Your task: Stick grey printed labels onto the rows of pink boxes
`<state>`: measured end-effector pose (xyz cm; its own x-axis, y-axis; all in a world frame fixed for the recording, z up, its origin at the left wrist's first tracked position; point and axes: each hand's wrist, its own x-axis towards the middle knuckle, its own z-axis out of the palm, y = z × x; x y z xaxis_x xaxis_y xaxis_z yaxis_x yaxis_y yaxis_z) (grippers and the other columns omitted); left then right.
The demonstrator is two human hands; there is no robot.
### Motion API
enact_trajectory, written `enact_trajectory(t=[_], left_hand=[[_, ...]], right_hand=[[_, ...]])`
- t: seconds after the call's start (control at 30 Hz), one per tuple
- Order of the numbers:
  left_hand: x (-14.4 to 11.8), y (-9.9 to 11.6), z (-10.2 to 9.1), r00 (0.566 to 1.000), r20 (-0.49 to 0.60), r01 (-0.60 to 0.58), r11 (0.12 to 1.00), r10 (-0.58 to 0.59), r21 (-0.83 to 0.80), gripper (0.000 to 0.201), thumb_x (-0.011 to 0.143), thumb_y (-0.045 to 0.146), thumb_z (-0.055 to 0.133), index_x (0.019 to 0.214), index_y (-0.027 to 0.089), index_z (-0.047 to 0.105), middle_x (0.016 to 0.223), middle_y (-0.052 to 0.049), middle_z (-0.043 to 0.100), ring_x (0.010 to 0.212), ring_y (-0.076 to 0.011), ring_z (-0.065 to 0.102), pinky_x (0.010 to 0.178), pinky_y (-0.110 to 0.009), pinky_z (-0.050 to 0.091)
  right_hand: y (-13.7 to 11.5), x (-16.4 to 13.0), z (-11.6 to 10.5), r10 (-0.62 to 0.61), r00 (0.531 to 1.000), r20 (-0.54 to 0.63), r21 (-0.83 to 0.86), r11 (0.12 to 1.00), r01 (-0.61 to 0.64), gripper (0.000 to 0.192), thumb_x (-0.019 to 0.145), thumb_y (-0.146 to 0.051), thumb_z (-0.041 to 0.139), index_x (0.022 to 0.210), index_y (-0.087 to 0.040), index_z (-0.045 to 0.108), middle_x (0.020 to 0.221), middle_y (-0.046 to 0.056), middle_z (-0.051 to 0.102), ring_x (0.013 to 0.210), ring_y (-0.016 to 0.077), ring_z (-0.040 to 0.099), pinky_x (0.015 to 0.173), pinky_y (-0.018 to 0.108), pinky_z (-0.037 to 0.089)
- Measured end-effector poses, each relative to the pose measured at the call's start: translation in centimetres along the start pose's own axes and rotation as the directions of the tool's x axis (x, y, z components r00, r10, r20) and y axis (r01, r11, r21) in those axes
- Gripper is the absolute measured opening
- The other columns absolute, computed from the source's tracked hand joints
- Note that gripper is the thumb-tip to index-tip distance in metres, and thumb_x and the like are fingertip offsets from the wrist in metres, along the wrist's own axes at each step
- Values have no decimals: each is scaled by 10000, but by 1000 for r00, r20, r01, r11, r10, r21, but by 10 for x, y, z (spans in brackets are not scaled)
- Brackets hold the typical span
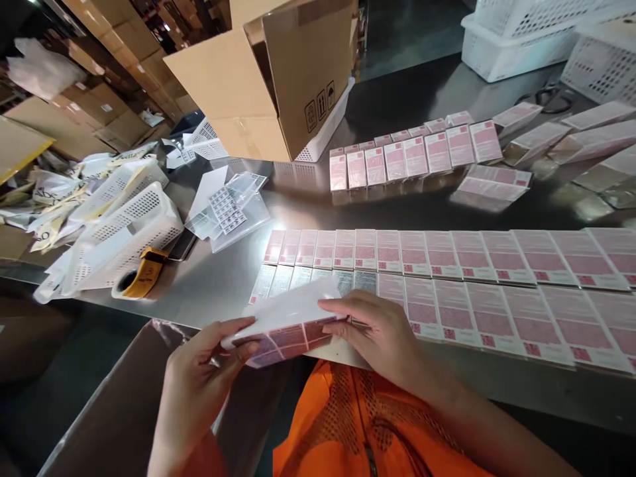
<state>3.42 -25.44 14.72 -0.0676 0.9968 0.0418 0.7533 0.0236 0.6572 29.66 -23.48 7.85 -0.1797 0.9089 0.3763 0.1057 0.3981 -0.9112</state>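
Steel table [213, 291], grey and reflective, running left to right under warehouse lighting. Laid flat on it in two long rows, edge to edge: pink-labelled packets [497, 278]; farther back, a shorter row of the same packets [412, 156] standing upright, with loose ones [586, 142] scattered to the right. Open cardboard box [278, 79] at the far edge, sitting in a white tray. White perforated baskets [124, 225] tipped over at the left, beside a yellow tape dispenser [142, 273] and clear sleeves with a sticker sheet [226, 209]. More white baskets [527, 33] at the far right; stacked cartons [114, 46] and crumpled plastic beyond the left end. Orange mesh vest [358, 424] low in view. At the near edge, a small stack of packets [285, 324], pink-printed on the side, glossy white on top, slightly tilted. Left hand [199, 377] gripping its near-left end, thumb on top; right hand [382, 331] closed over its right end, fingers pressing the top face.
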Motion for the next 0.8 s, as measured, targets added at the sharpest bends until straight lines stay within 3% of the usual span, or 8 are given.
enact_trajectory(t=[0.1,0.2,0.27,0.37,0.57,0.7,0.8], left_hand=[[-5,13,-3,992,-68,-101,993,106,68,146,718,362,770,836,276,772,771,-11,635,724,-168,609,599,-247,483],[-7,21,-3,982,-129,-157,979,140,-127,65,710,290,771,711,245,725,935,-38,612,893,-200,601,701,-263,503],[-4,20,1,994,-83,-94,937,69,-337,91,758,280,729,717,216,679,948,-49,637,882,-203,615,697,-272,515],[5,14,15,999,-10,28,880,-37,-474,114,795,301,697,780,197,654,696,-4,616,634,-141,573,562,-229,477],[14,8,49,994,-37,83,940,-101,-331,183,772,341,716,860,196,650,694,11,667,597,-131,586,528,-209,467],[12,12,63,999,37,23,958,-12,-287,175,778,334,711,857,191,646,710,1,684,628,-148,625,564,-228,496],[14,16,70,998,66,14,964,3,-265,193,776,355,710,838,183,652,706,-8,681,621,-149,621,568,-237,499]], right_hand=[[-12,-1,-4,-9,999,-42,-161,987,2,163,877,-184,643,994,-241,740,855,60,604,792,180,606,624,306,535],[-24,-2,-7,-4,1000,-1,-53,999,4,122,879,-188,639,902,-243,745,916,63,637,863,181,627,675,298,534],[-28,-3,-7,45,997,59,97,994,-51,92,881,-214,653,914,-244,733,843,25,682,777,147,644,651,268,525],[-27,-5,-5,195,977,82,159,965,-206,76,875,-273,667,863,-233,730,736,2,691,670,132,631,602,257,506],[-12,-10,-7,367,930,-1,52,929,-366,159,894,-324,618,806,-208,680,756,15,676,686,141,624,594,249,492],[-6,-10,-9,330,943,-34,-44,942,-332,190,826,-368,706,939,-215,702,874,28,706,769,154,648,647,257,494],[-3,-7,-11,311,950,-43,-88,946,-313,133,867,-332,664,833,-209,700,779,15,708,712,148,646,632,257,472]])
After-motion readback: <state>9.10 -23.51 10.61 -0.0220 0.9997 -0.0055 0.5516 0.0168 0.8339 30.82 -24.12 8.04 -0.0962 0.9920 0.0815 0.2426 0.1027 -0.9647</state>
